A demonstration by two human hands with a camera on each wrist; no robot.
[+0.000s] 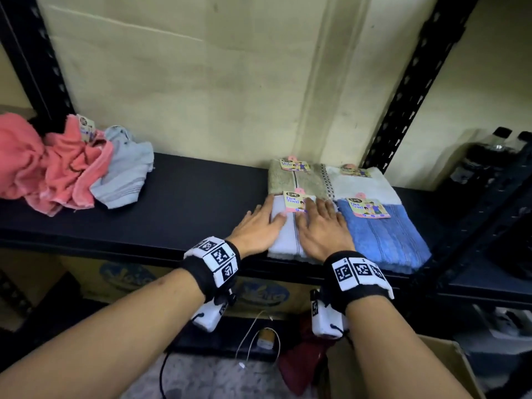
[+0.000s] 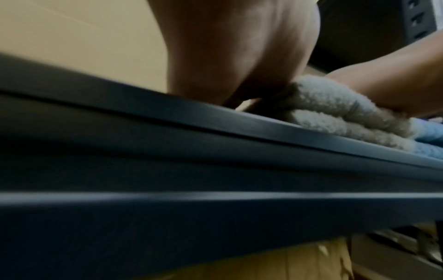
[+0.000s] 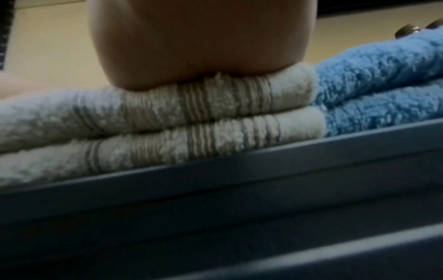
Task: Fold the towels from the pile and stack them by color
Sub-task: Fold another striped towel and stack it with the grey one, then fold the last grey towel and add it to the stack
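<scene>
The folded grey towel (image 1: 283, 234) is pressed flat at the shelf (image 1: 184, 208) front edge under the left hand (image 1: 257, 226) and right hand (image 1: 324, 228), both with straight fingers, so the stack can be pushed off the edge if pressure slides forward.

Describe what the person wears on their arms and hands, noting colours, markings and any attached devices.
Both arms are bare, with no sleeves or gloves. The left hand and right hand each have a black wristband carrying white panels printed with black square code markers. A small white camera unit with a dark cord hangs under each wrist.
</scene>
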